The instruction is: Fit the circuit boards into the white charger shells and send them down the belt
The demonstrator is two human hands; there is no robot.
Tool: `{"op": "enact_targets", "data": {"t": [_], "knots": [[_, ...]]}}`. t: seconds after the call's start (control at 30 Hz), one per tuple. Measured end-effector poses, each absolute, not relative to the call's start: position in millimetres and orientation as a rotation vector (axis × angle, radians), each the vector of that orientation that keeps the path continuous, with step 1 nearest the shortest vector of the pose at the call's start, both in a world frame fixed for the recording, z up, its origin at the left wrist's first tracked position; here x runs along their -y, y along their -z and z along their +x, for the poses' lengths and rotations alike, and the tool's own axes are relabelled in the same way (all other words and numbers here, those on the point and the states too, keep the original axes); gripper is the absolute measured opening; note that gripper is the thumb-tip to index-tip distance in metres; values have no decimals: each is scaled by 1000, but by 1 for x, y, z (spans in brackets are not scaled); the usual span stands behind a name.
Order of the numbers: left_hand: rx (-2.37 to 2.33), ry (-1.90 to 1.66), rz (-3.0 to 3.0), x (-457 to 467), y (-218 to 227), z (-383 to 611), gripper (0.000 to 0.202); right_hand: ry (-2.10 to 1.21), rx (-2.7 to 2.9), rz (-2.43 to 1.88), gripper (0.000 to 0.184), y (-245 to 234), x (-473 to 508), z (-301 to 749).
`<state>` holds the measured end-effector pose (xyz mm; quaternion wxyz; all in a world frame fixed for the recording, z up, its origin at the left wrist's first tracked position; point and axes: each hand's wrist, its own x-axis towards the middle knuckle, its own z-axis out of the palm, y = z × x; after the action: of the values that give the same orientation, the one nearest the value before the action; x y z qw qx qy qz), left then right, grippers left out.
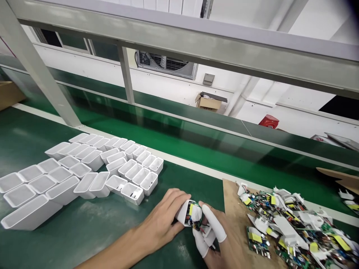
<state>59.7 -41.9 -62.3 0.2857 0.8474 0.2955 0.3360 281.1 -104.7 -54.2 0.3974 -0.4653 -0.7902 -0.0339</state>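
Note:
My left hand (162,218) is wrapped around a white plastic charger shell (183,212) at the bottom centre of the green bench. My right hand (214,233), with white finger cots on several fingers, pinches a small circuit board with a yellow part (194,213) that sits partly inside the shell's mouth. Both hands meet just left of a brown cardboard sheet.
Several empty white shells (92,168) lie in rows on the green mat (84,231) to the left. A pile of circuit boards and white plug parts (291,224) covers the cardboard sheet (232,201) at right. A grey frame bar (179,37) runs overhead; a green conveyor (196,138) lies behind.

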Motion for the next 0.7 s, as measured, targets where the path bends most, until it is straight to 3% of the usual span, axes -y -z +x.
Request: {"op": "enact_targets", "data": {"t": [0.7], "knots": [[-823, -897, 2293, 44, 65, 63, 69, 57, 2045, -1200, 70, 63, 105, 288]]}}
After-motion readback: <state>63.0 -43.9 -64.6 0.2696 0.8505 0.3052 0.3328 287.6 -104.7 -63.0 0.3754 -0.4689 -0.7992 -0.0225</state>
